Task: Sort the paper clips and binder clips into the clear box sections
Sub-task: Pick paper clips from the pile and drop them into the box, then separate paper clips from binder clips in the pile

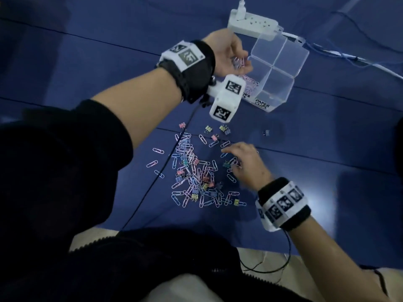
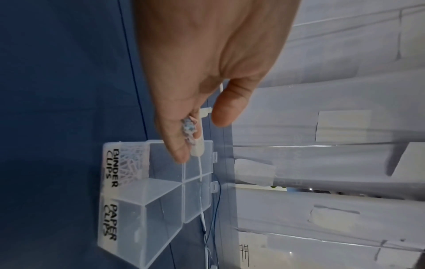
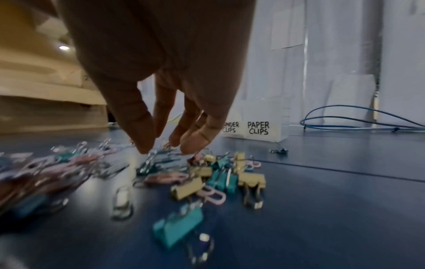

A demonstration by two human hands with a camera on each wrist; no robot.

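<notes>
Meanwhile, the left hand [image 1: 225, 52] is holding a small bunch of paper clips [image 1: 238, 62] in curled fingers above the clear box [image 1: 281, 68], over its left side. That looks like a drop in progress; next it needs the right section. The left wrist view is showing what the head view hides: clips already lying behind the label reading BINDER CLIPS, while the PAPER CLIPS section sits bare. Farther right and nearer, the right hand [image 1: 244, 162] is reaching into the mixed pile [image 1: 196, 173], fingertips [image 3: 144, 145] spread, gripping nothing visibly.
</notes>
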